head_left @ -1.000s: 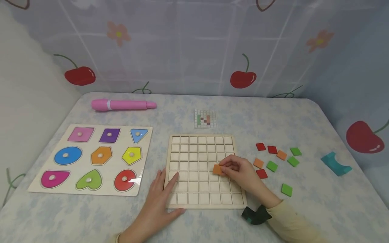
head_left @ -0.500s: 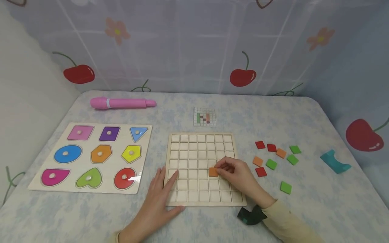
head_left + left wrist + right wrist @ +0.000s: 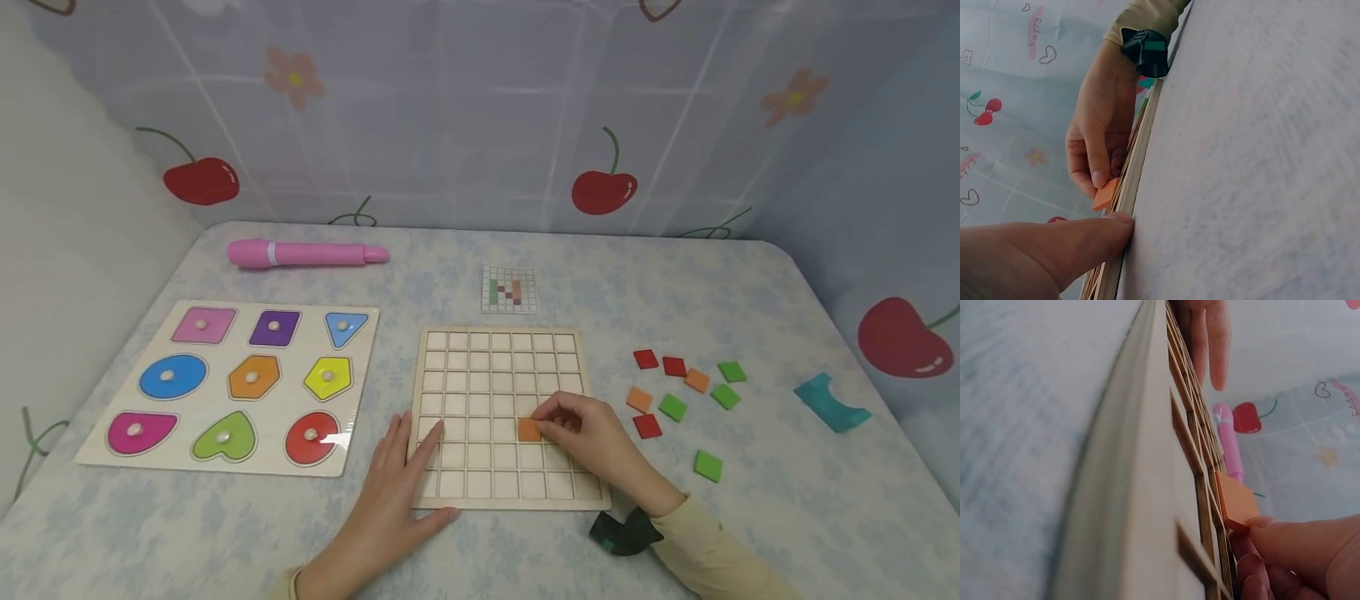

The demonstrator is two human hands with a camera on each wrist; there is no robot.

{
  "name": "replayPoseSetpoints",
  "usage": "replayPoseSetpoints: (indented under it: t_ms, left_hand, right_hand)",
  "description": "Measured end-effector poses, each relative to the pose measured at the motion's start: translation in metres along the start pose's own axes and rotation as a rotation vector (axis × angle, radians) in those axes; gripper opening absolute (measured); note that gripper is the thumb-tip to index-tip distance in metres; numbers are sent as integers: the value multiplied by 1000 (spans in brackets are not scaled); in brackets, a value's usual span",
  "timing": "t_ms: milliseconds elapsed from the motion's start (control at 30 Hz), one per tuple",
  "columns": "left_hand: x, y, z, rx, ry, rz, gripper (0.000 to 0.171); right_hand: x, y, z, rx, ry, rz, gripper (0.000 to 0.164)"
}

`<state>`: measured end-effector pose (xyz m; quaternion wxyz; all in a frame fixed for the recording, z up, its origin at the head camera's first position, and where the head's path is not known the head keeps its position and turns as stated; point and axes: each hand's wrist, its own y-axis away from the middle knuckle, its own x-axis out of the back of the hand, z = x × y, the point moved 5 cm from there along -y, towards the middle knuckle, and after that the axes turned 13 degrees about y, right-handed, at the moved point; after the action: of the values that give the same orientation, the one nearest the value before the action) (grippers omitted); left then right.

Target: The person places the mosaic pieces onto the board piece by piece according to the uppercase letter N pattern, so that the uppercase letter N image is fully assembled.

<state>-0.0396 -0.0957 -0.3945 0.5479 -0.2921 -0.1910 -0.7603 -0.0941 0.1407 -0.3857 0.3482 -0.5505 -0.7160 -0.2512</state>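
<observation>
Between thumb and fingers, my right hand (image 3: pixel 588 429) pinches an orange square tile (image 3: pixel 528 429) at its right edge. The tile lies over a cell right of the middle of a wooden grid board (image 3: pixel 510 504). In the right wrist view the orange tile (image 3: pixel 1239 501) stands tilted, with one edge down at the grid slats. My left hand (image 3: pixel 397 492) rests at the board's left edge, fingers extended onto the frame and the thumb at the front left corner. The left wrist view has the left thumb (image 3: pixel 1094 240) against the board's side.
Right of the board lie loose red tiles (image 3: pixel 647 426), green tiles (image 3: pixel 707 466) and orange tiles (image 3: pixel 639 399). A small pattern card (image 3: pixel 510 304) lies behind it. A shape puzzle (image 3: pixel 270 417) and a pink microphone-like toy (image 3: pixel 315 254) are at left, a teal curved piece (image 3: pixel 828 404) far right.
My right hand has carried the orange tile slightly left and settled it over a cell. The left hand keeps its place on the board.
</observation>
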Motion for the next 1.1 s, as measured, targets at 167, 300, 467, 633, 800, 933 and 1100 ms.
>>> replayPoseSetpoints:
  t_ms: [167,300,467,633,800,933,1100]
  left_hand:
    - [1,0,0,-3,0,-4,93]
    - [2,0,0,-2,-5,-3,94]
    - [2,0,-1,1,7,-2,94]
    - [0,0,-1,-3,7,-9,94]
    - [-1,0,0,-7,-2,-11,94]
    - [-2,0,0,5,5,-23,94]
    - [-1,0,0,16,4,-26,94]
  right_hand:
    - [2,0,-2,65,6,44,12]
    - [3,-1,-4,108,24,72,11]
    - [2,-1,-2,104,47,69,11]
    - [2,0,0,81,70,68,11]
    - [2,1,1,64,65,57,11]
    - [2,3,2,43,43,35,11]
    - [3,0,1,76,47,39,12]
